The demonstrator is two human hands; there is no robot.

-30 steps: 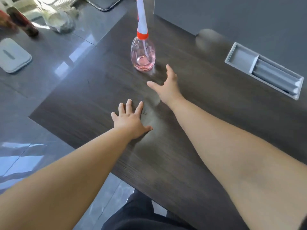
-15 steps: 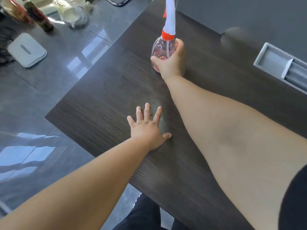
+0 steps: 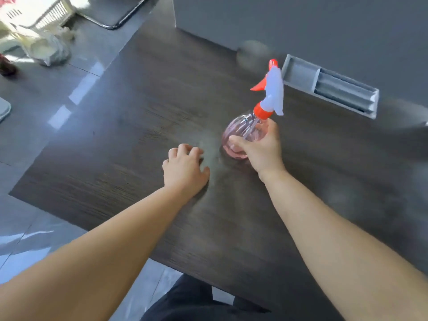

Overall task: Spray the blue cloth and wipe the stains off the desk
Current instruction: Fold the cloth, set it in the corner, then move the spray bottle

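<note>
A clear pink spray bottle [image 3: 240,133] with a white and orange trigger head [image 3: 272,89] leans to the right over the dark wood desk [image 3: 120,163]. My right hand [image 3: 261,149] grips its round body from the right. My left hand [image 3: 185,170] rests palm down on the desk just left of the bottle, fingers curled, holding nothing. A faint dull smear [image 3: 213,154] shows on the wood between the two hands. No blue cloth is in view.
A grey recessed cable tray [image 3: 328,86] sits in the desk at the right. A grey panel [image 3: 301,24] stands along the desk's far edge. Beyond the desk's left edge lies glossy tiled floor [image 3: 46,100] with a white basket [image 3: 39,17] and a bag [image 3: 49,49].
My right hand reached the bottle, closed on it and has drawn it back toward me, tilted. My left hand's fingers have curled. The view has shifted.
</note>
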